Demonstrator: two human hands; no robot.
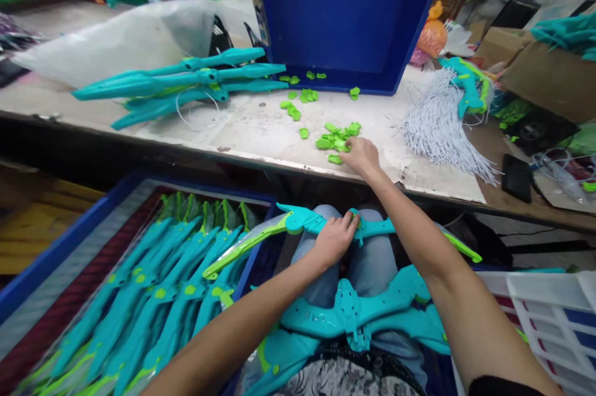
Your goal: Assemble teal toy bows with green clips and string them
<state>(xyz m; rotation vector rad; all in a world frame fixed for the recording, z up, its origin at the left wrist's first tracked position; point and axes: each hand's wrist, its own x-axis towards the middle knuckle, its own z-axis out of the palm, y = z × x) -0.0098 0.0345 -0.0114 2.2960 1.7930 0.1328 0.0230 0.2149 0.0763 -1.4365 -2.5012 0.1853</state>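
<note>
My left hand is closed around the middle of a teal toy bow with lime-green limb tips, held level above my knees. At the table's front edge, my right hand has its fingers pinched at the right side of a pile of small green plastic pieces. One piece seems to be between the fingertips, partly hidden by them. More teal bow bodies lie across my lap, below the held bow.
Behind the pieces stands a tipped-up blue bin. Teal bow parts are stacked on the table's left, and a bundle of white strings lies right. A blue crate of bows sits lower left; a white plastic rack is lower right.
</note>
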